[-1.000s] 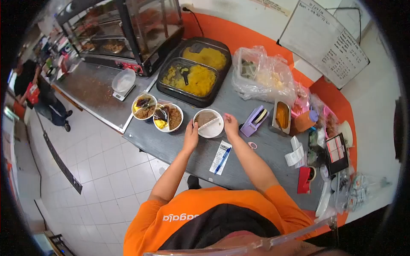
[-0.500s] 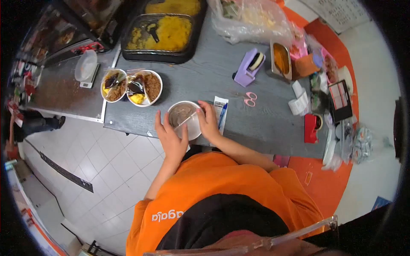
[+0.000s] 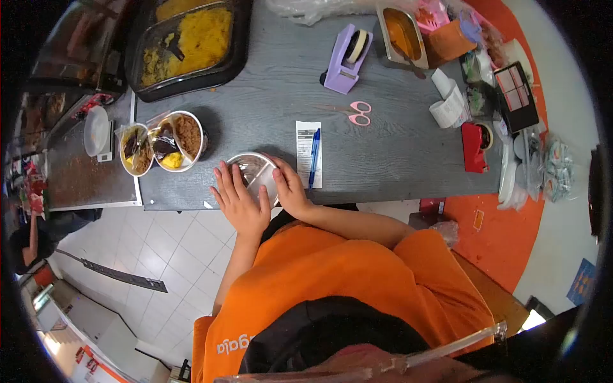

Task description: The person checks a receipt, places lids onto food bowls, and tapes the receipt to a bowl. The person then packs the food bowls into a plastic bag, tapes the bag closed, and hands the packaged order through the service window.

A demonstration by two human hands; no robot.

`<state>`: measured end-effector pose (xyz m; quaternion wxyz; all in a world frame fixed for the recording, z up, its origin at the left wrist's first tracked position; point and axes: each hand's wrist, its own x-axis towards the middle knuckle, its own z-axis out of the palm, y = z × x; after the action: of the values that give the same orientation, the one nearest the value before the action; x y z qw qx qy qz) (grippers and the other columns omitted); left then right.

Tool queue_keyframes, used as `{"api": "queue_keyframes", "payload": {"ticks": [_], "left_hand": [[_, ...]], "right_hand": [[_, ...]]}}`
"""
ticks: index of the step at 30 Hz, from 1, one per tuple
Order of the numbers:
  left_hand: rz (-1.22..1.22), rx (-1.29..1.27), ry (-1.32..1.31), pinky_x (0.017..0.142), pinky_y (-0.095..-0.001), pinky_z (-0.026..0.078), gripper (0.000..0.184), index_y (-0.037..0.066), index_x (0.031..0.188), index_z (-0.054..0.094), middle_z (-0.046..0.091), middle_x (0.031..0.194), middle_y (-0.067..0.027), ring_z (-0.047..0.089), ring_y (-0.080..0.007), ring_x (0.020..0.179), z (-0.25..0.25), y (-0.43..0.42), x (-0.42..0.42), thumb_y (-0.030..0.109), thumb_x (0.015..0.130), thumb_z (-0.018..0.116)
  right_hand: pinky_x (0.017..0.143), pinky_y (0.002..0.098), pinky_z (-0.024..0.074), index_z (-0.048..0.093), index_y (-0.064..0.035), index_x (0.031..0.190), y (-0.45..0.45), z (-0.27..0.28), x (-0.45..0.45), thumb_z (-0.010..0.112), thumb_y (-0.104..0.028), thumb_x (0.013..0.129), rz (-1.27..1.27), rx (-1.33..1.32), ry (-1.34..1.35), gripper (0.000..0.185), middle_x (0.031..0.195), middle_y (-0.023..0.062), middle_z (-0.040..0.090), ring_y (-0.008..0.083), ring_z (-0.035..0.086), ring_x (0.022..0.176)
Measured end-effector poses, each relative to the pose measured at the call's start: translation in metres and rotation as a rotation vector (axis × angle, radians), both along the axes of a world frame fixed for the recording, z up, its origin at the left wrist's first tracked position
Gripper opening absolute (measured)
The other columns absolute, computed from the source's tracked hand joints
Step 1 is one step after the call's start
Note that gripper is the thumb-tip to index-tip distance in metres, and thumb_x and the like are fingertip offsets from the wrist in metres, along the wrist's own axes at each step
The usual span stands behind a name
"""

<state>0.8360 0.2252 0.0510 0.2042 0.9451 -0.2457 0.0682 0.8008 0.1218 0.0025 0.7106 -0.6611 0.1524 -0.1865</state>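
A white round bowl [image 3: 271, 191] with a clear, divided plastic piece in its top sits at the table's front edge, between my hands. My left hand [image 3: 241, 199] lies over its left side, fingers stretched out and apart. On the right side my right hand [image 3: 291, 189] curves its fingers around the rim. A printed receipt [image 3: 302, 163] with a blue pen [image 3: 315, 158] on it lies just right of the bowl. To the left, two filled bowls stand together: a smaller bowl [image 3: 136, 167] and a larger bowl [image 3: 188, 137] holding brown and yellow food and dark packets.
A black tray [image 3: 223, 73] of yellow food stands at the back left. Pink-handled scissors [image 3: 359, 113], a purple tape dispenser [image 3: 340, 80], a metal pan [image 3: 418, 54], a paper roll [image 3: 447, 110] and a red tape dispenser [image 3: 472, 148] lie rightward. A person [image 3: 29, 246] is at far left.
My left hand's fingers have moved in over the bowl's top, closer to my right hand. The camera view has shifted, so the table items appear displaced. The bowl remains between my hands.
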Motion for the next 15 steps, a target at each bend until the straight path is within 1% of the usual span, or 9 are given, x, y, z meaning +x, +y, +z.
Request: {"api": "queue_keyframes", "payload": {"ticks": [2,4,5,7,8,11,13,14,15], "left_hand": [[-0.009,0.017,0.012,0.099,-0.0531,0.012,0.061,-0.003,0.125,0.032,0.026,0.135,-0.0213,0.020,-0.0385,0.126,0.000,-0.001,0.001,0.032,0.077,0.046],[-0.010,0.032,0.022,0.099,-0.0529,0.012,0.061,-0.003,0.125,0.032,0.025,0.135,-0.0213,0.019,-0.0383,0.126,0.000,-0.001,0.001,0.032,0.077,0.046],[-0.013,0.033,0.021,0.099,-0.0524,0.013,0.062,-0.003,0.125,0.032,0.025,0.135,-0.0213,0.019,-0.0381,0.126,0.000,-0.002,0.001,0.033,0.077,0.047],[-0.018,0.039,0.020,0.099,-0.0519,0.013,0.062,-0.003,0.125,0.032,0.025,0.135,-0.0213,0.019,-0.0380,0.126,0.001,-0.002,0.002,0.033,0.076,0.047],[-0.017,0.046,0.018,0.099,-0.0519,0.014,0.062,-0.002,0.126,0.031,0.025,0.135,-0.0212,0.019,-0.0384,0.126,0.001,-0.002,0.002,0.035,0.078,0.045],[-0.020,0.058,0.018,0.098,-0.0519,0.016,0.062,-0.003,0.125,0.030,0.025,0.134,-0.0217,0.020,-0.0389,0.125,0.001,-0.003,0.003,0.037,0.079,0.044],[-0.019,0.065,0.020,0.098,-0.0519,0.016,0.062,-0.003,0.125,0.031,0.025,0.134,-0.0223,0.021,-0.0391,0.125,0.002,-0.003,0.003,0.036,0.079,0.045],[-0.025,0.064,0.012,0.098,-0.0517,0.017,0.062,-0.003,0.124,0.031,0.026,0.133,-0.0228,0.022,-0.0395,0.124,0.002,-0.003,0.004,0.036,0.079,0.045],[-0.029,0.062,0.002,0.097,-0.0515,0.017,0.061,-0.004,0.123,0.032,0.027,0.133,-0.0232,0.023,-0.0399,0.124,0.003,-0.003,0.004,0.036,0.078,0.046]], "right_hand": [[0.087,0.0296,0.0367,0.049,0.0006,0.112,0.000,-0.001,0.004,0.042,-0.019,0.089,-0.029,0.112,0.017,0.030,0.109,0.0144,0.053,0.0231,0.049,0.102],[0.078,0.0280,0.0410,0.056,0.0005,0.098,-0.002,-0.003,0.010,0.049,-0.020,0.086,-0.070,0.314,0.135,0.024,0.095,0.0129,0.058,0.0207,0.054,0.088],[0.078,0.0280,0.0410,0.056,0.0005,0.098,-0.003,-0.003,0.012,0.049,-0.020,0.086,-0.073,0.320,0.137,0.024,0.095,0.0129,0.058,0.0207,0.054,0.088],[0.064,0.0280,0.0427,0.057,0.0010,0.082,-0.005,0.001,0.017,0.056,-0.021,0.082,-0.120,0.024,0.180,0.022,0.079,0.0120,0.059,0.0197,0.056,0.072],[0.064,0.0280,0.0427,0.057,0.0010,0.082,-0.006,0.003,0.022,0.056,-0.021,0.082,-0.122,0.026,0.179,0.022,0.079,0.0120,0.059,0.0197,0.056,0.072],[0.055,0.0297,0.0413,0.056,0.0014,0.071,-0.013,0.008,0.033,0.063,-0.023,0.076,-0.146,-0.087,0.179,0.026,0.066,0.0129,0.056,0.0204,0.054,0.060],[0.050,0.0268,0.0370,0.052,0.0010,0.061,-0.021,0.010,0.043,0.067,-0.023,0.073,-0.030,-0.144,0.220,0.031,0.056,0.0069,0.051,0.0115,0.046,0.053],[0.046,0.0270,0.0352,0.048,0.0006,0.054,-0.025,0.012,0.050,0.070,-0.027,0.069,-0.001,-0.101,0.235,0.039,0.049,0.0064,0.047,0.0126,0.042,0.047],[0.046,0.0270,0.0352,0.048,0.0006,0.054,-0.029,0.013,0.056,0.070,-0.027,0.069,0.004,-0.100,0.236,0.039,0.049,0.0064,0.047,0.0126,0.042,0.047]]}}
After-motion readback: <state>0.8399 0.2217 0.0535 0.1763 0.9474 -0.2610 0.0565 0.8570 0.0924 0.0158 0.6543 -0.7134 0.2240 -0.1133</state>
